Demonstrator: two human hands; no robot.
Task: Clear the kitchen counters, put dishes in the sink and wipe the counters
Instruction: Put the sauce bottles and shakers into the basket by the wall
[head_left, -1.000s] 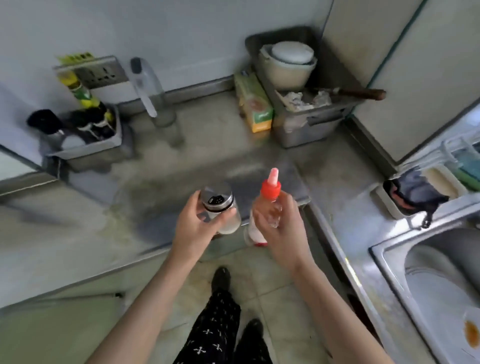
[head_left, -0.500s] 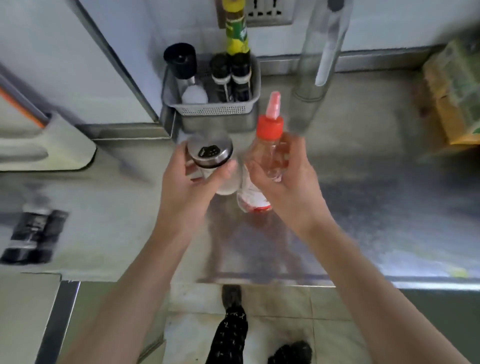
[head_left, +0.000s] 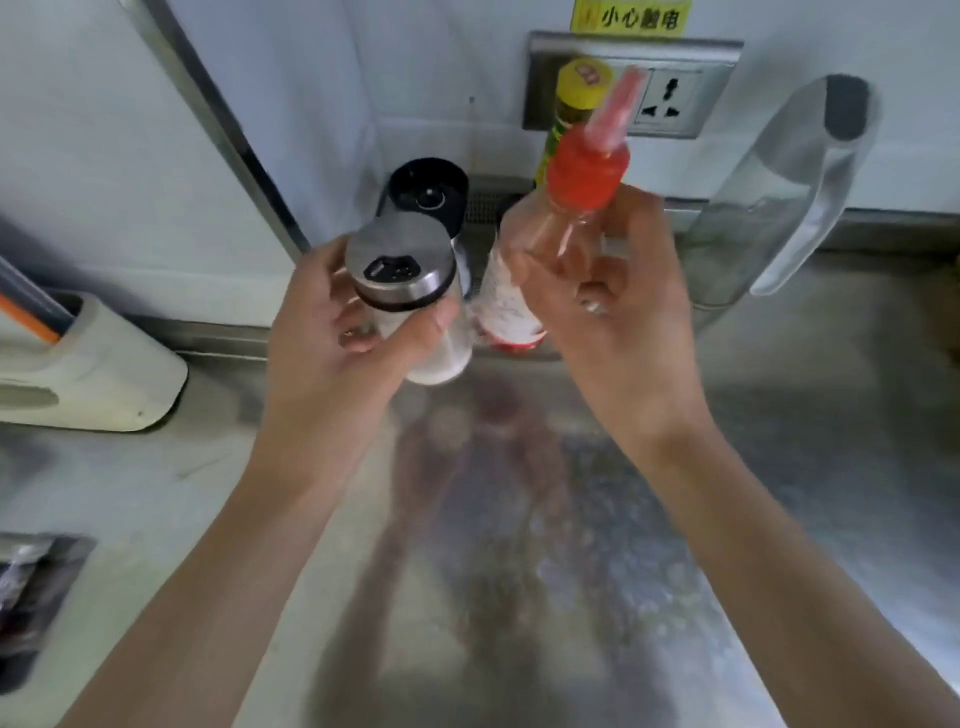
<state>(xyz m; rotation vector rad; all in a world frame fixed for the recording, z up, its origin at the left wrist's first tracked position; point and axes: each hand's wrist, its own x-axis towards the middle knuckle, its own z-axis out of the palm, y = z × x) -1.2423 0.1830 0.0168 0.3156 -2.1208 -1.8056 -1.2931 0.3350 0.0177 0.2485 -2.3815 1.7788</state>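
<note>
Counter (head_left: 519, 519): brushed steel sheet, dull and streaked; white wall with a socket (head_left: 670, 98) behind.
Left hand (head_left: 332, 358): fingers and thumb curled round the shaker jar (head_left: 402, 270), held above the counter's back edge.
Shaker jar: glass-looking body, white contents, steel flip lid. Judged rigid and breakable, with some weight. Grip the body, not the lid.
Right hand (head_left: 623, 343): wrapped round the squeeze bottle (head_left: 545, 228), which is tilted, just beside the jar.
Squeeze bottle: clear thin plastic, red nozzle cap. Judged light and yielding. Hold mid-body, gently.
</note>
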